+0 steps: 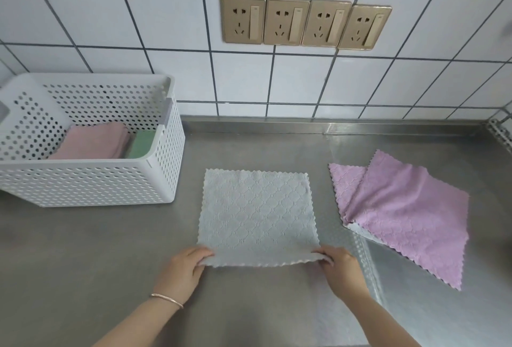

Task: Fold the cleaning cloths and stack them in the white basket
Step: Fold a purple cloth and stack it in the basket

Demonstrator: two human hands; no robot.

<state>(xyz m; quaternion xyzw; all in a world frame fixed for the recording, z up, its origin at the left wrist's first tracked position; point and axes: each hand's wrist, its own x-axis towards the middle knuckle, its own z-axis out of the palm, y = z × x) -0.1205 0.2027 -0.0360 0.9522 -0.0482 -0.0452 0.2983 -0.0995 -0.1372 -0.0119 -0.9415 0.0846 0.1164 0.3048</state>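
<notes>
A pale grey cloth point(256, 215) lies spread flat on the steel counter in front of me. My left hand point(184, 270) pinches its near left corner and my right hand point(342, 269) pinches its near right corner, the near edge lifted slightly. A purple cloth point(401, 213) lies loosely rumpled to the right, partly folded over itself. The white perforated basket point(91, 180) stands at the left and holds a folded pink cloth point(94, 141) and a folded green cloth point(142, 143) side by side.
The steel counter point(83, 249) runs back to a white tiled wall with a row of gold sockets point(304, 22). A white perforated object point(501, 130) shows at the far right edge.
</notes>
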